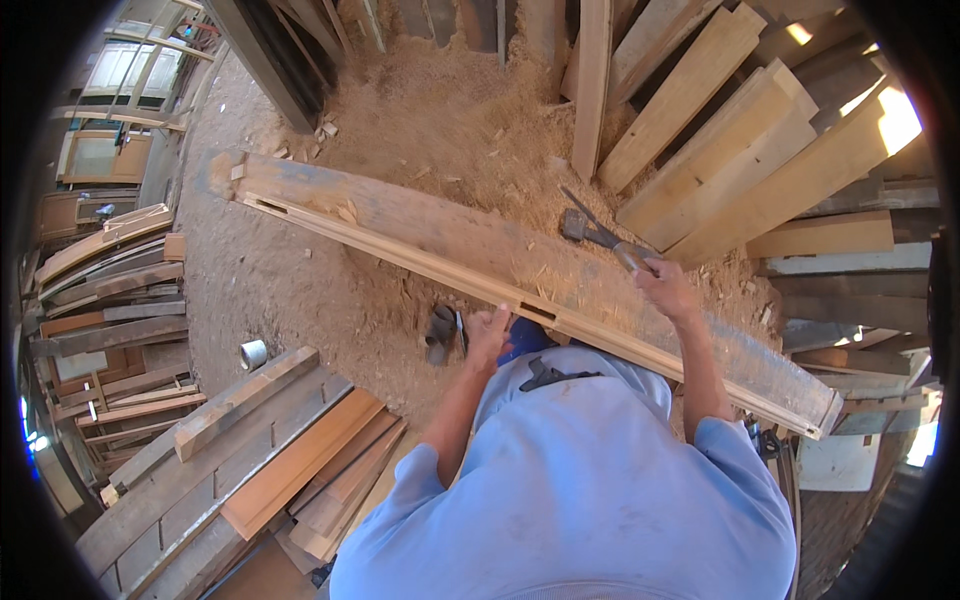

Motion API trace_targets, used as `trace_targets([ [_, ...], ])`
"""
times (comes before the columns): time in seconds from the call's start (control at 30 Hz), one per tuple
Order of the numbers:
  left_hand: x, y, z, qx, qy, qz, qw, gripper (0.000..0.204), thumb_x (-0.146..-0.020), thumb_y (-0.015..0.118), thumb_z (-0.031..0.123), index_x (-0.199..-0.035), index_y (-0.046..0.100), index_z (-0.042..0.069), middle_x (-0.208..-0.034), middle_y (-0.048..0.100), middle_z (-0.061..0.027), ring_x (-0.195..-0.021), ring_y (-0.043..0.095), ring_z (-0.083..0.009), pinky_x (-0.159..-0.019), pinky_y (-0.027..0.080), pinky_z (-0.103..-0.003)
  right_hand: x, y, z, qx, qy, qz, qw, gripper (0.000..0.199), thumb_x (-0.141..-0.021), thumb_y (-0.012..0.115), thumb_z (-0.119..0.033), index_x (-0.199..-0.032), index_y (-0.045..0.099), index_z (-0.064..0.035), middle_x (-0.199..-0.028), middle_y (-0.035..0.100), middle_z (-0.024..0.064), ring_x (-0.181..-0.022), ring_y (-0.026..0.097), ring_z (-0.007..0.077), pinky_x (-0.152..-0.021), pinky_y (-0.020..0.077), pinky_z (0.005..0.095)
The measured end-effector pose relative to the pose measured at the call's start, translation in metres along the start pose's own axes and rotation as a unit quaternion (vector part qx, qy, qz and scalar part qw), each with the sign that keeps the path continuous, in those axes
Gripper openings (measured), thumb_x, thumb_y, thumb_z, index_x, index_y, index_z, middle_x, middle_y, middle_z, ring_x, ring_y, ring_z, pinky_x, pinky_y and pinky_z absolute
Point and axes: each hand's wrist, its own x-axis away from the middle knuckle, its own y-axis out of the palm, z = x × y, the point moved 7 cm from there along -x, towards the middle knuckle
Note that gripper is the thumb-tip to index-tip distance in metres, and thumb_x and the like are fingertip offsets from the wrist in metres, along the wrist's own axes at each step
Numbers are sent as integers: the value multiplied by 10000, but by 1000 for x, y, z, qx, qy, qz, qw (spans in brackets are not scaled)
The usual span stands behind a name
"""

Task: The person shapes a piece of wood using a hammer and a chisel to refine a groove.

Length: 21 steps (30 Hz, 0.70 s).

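Observation:
A long wooden rail [400, 258] with slots cut in its top edge lies slantwise in front of my body, along the near side of a wide, worn plank [430, 215]. My left hand [488, 337] is at the rail's near edge, left of a dark slot [537, 312]. Its fingers are curled, with one tip against the wood; a thin metal piece shows beside them, and whether they hold it is unclear. Over the plank's far edge, my right hand [668, 290] grips a hammer [602, 237] by its handle, head pointing away to the left. A thin dark bar [577, 202] runs alongside the hammer.
Boards [700, 110] lean at the far right. Stacked planks [230, 470] lie at the near left, with a white cup-like cylinder [253, 354] beside them. Sawdust and shavings [440, 110] cover the ground beyond the plank. A dark shoe [440, 335] is left of my left hand.

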Motion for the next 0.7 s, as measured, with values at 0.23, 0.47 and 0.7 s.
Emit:
trace_targets([
  [0.23, -28, 67, -8, 219, -123, -21, 968, 483, -929, 726, 261, -1319, 509, 76, -1202, 633, -128, -1064, 670, -304, -829, 594, -538, -57, 36, -42, 220, -134, 39, 965, 578, -855, 692, -350, -1314, 600, -9, -1151, 698, 242, -1097, 653, 422, -963, 500, 468],
  [0.47, -29, 35, -54, 404, -65, -46, 911, 419, -813, 668, -8, -1222, 577, -16, -1156, 664, -131, -1110, 653, -299, -1005, 544, -443, -1, 31, 20, 298, -44, -139, 943, 710, -867, 665, -499, -1362, 583, 4, -1367, 587, 263, -1280, 546, 415, -1072, 436, 467],
  [0.7, 28, 20, 22, 482, 22, -223, 847, 583, -693, 674, 63, -1267, 591, 1, -1184, 682, -130, -1125, 649, -324, -1053, 500, -486, 83, 63, 35, 262, 90, -260, 925, 778, -741, 766, -620, -1191, 697, 10, -1170, 679, 266, -1107, 644, 397, -952, 493, 469],
])
